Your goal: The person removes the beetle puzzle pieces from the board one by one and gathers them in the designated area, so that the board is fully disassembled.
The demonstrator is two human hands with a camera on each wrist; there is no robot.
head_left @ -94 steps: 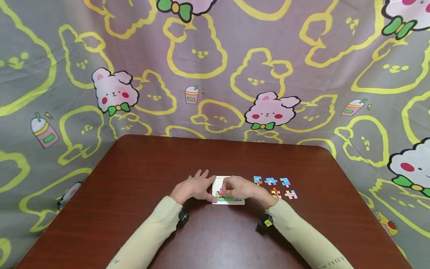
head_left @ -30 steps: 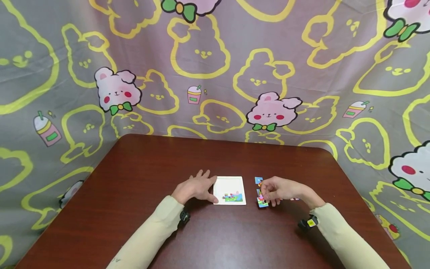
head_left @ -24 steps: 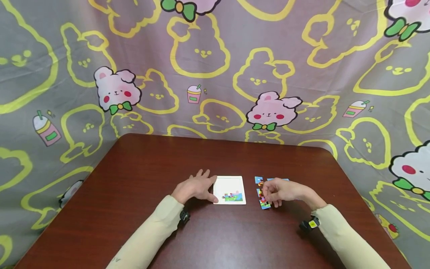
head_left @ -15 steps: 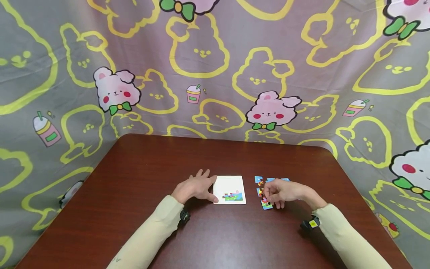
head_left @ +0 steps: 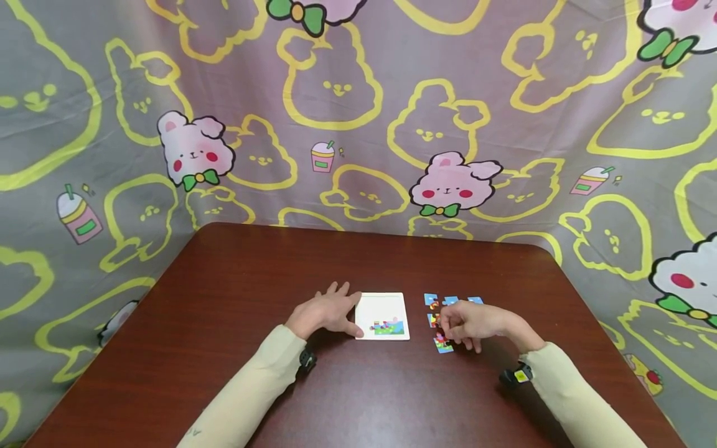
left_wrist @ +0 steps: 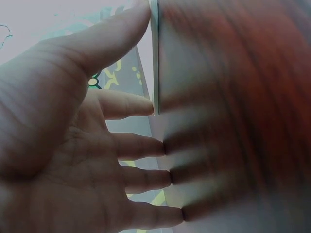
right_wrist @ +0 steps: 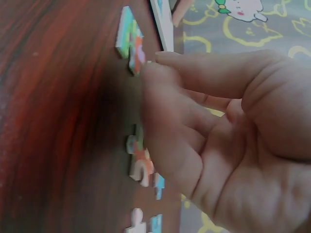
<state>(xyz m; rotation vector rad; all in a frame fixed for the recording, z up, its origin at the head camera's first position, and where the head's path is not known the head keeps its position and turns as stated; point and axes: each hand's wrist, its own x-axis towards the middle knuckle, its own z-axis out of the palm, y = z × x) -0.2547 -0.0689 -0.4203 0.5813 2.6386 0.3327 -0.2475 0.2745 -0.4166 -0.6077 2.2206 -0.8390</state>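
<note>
A white square puzzle board (head_left: 381,305) lies on the table, with colourful joined pieces (head_left: 390,328) along its lower right. My left hand (head_left: 327,312) is spread flat at the board's left side, thumb and index finger touching its edge. In the left wrist view the thumb (left_wrist: 109,41) and fingers are straight. To the right of the board, my right hand (head_left: 470,323) has its fingers bent and pinches a green-and-red puzzle piece (head_left: 443,345) by its upper end. The right wrist view shows this puzzle piece (right_wrist: 127,36) beside the fingertips, which partly cover it.
Several loose puzzle pieces lie round my right hand: a blue one (head_left: 431,300), another blue one (head_left: 450,300), a third at the back right (head_left: 475,300), and a red-yellow one (head_left: 433,320). A patterned curtain (head_left: 358,186) hangs behind the brown table (head_left: 280,261).
My right hand has gone from the board to the loose pieces at the right. The green-and-red piece has shifted slightly right, towards me, and turned. My left hand has stayed at the board.
</note>
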